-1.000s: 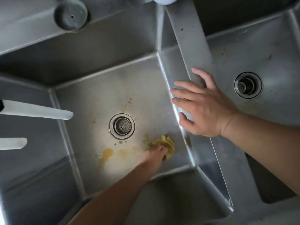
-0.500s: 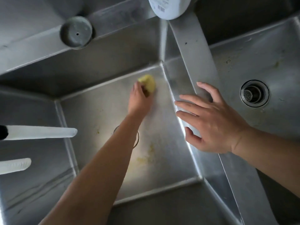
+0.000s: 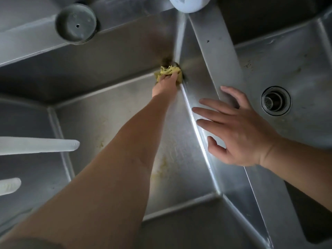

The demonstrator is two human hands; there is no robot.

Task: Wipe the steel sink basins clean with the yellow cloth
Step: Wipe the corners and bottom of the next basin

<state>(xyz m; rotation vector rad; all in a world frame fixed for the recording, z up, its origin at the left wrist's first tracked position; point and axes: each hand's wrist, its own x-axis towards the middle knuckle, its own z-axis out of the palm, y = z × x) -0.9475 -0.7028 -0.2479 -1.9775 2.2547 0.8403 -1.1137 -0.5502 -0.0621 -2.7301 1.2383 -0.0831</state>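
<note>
I look down into a steel double sink. My left hand point(image 3: 166, 83) reaches deep into the left basin point(image 3: 100, 115) and presses the crumpled yellow cloth point(image 3: 168, 71) into its far right corner. My forearm hides the left basin's drain. Yellowish smears remain on the basin floor near my forearm. My right hand point(image 3: 239, 130) lies flat with spread fingers on the steel divider point(image 3: 221, 51) between the basins, holding nothing. The right basin point(image 3: 305, 72) shows its drain point(image 3: 275, 101) and some brownish specks.
Two white spouts point(image 3: 53, 145) jut in from the left edge over the left basin. A round grey cap point(image 3: 76, 24) sits on the back ledge. A white round container point(image 3: 190, 3) stands at the top of the divider.
My left hand swept the cloth from the near right of the basin floor to the far right corner. The view shifted closer; my right hand stayed on the divider.
</note>
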